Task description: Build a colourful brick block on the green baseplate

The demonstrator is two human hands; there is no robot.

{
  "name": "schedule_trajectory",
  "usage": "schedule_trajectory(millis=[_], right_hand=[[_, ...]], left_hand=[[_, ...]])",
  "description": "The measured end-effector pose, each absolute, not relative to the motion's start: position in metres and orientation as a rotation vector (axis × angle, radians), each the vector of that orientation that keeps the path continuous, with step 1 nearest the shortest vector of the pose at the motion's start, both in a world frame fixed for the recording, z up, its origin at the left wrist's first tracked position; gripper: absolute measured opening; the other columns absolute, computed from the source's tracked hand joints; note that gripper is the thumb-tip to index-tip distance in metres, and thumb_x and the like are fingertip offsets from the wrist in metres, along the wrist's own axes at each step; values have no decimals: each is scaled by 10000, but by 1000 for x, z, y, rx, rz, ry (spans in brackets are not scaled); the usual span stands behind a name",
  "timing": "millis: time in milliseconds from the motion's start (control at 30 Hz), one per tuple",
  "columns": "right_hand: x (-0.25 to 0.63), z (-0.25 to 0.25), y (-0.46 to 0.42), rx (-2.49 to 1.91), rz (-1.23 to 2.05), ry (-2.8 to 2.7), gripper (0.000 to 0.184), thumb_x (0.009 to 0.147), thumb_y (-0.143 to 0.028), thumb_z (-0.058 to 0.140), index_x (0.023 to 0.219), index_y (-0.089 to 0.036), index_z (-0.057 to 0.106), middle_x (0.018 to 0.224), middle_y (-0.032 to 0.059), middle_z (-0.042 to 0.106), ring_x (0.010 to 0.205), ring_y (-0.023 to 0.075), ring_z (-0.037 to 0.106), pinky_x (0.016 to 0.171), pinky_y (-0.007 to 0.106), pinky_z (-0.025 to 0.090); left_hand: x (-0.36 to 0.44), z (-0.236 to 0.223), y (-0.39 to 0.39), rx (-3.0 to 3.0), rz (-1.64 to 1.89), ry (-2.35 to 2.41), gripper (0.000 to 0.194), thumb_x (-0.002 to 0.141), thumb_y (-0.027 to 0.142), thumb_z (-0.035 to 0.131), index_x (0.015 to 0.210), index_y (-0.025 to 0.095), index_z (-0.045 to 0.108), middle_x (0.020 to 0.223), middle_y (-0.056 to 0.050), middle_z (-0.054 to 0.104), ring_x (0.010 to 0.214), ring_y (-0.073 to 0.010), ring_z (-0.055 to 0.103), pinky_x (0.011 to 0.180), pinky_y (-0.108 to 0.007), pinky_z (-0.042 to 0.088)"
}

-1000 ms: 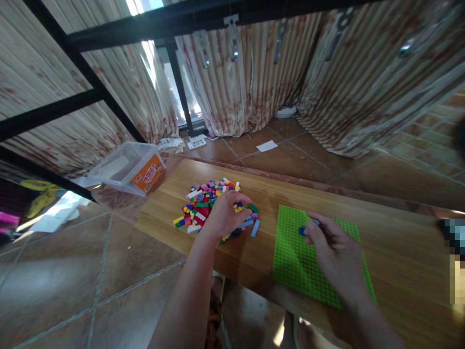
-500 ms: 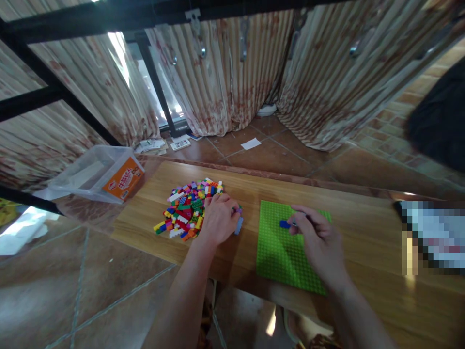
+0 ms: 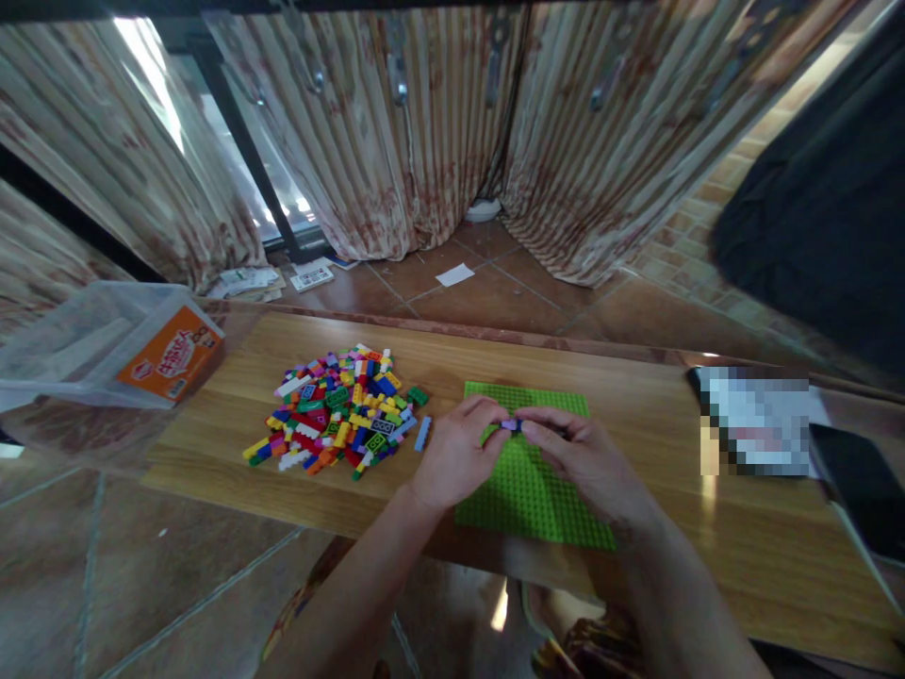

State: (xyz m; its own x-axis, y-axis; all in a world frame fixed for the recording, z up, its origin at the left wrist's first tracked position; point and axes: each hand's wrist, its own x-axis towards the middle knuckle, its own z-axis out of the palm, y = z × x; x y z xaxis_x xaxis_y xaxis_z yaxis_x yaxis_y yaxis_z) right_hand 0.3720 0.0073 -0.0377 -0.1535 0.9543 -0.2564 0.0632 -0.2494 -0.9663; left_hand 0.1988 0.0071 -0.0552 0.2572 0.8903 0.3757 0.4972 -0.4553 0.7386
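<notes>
Left hand (image 3: 463, 448) pinches purple brick (image 3: 508, 426), right hand (image 3: 584, 457) apparently blue brick (image 3: 520, 426)

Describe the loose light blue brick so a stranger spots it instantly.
On the wooden table, find the heap of mixed toy bricks left of the green studded baseplate. Between them, just beside the left hand, lies one light blue brick. It is long and narrow, and it sits just off the heap's edge, while its neighbours lie jumbled together.
</notes>
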Motion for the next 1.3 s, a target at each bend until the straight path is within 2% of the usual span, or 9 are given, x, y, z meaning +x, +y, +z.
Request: schedule_trajectory(millis=[67,133,167,300,567,800,1033,1300], right_hand=[[377,-40,9,-1349,1424,-1335,357,701,-458,771,932,-189,740,788,16,693,688,126,573,627,256,456],[382,-42,10,-1354,1376,-1391,342,698,-459,772,912,-194,743,890,37,724,819,164,613,771,305,471],[385,-43,11,-1361,1357,-1405,341,697,-466,770,898,-193,743,887,40,726,828,172,616,795,319,469],[394,-45,12,-1362,1311,-1448,326,705,-458,757,885,-187,735,834,37,712,802,178,616,787,330,475],[401,-51,12,-1377,1252,-1568,265,787,-383,662,958,-193,732,907,41,735,853,189,643,818,336,481],[405,-58,16,-1655,786,-1754,169,818,-266,624,931,-227,744,938,44,721,877,199,648,825,337,467],[400,-62,19,-1747,727,-1846,203,843,-257,632,1007,-276,751,938,35,658,776,165,614,762,308,468],[397,-67,22,-1834,594,-2019,229,878,-274,603,1060,-296,741,991,40,638,850,186,622,791,312,457]], left_hand=[[204,-58,8,2072,1127,1203,70,870,158,591,917,194,629,941,-36,654,925,-160,631,827,-292,513],[209,-60,8,2087,1151,1170,83,867,147,593,922,195,632,949,-37,654,925,-156,636,823,-285,519],[211,-60,8,2094,1161,1156,87,866,141,593,922,195,634,948,-36,655,926,-153,637,824,-281,520],[219,-61,9,2106,1203,1112,91,873,130,586,915,190,639,938,-33,660,934,-141,638,835,-264,521],[228,-70,11,2159,1161,1128,115,905,157,544,943,199,644,987,-44,651,970,-145,633,854,-278,529],[219,-69,15,2100,1003,1471,209,856,104,564,1042,169,635,1078,-71,642,1046,-199,605,947,-357,506],[211,-69,19,2197,816,1522,295,844,96,547,1113,170,642,1123,-81,629,1072,-228,575,976,-401,487],[213,-71,18,2297,676,1473,322,866,121,521,1168,174,620,1132,-74,637,1066,-228,548,985,-401,468]])
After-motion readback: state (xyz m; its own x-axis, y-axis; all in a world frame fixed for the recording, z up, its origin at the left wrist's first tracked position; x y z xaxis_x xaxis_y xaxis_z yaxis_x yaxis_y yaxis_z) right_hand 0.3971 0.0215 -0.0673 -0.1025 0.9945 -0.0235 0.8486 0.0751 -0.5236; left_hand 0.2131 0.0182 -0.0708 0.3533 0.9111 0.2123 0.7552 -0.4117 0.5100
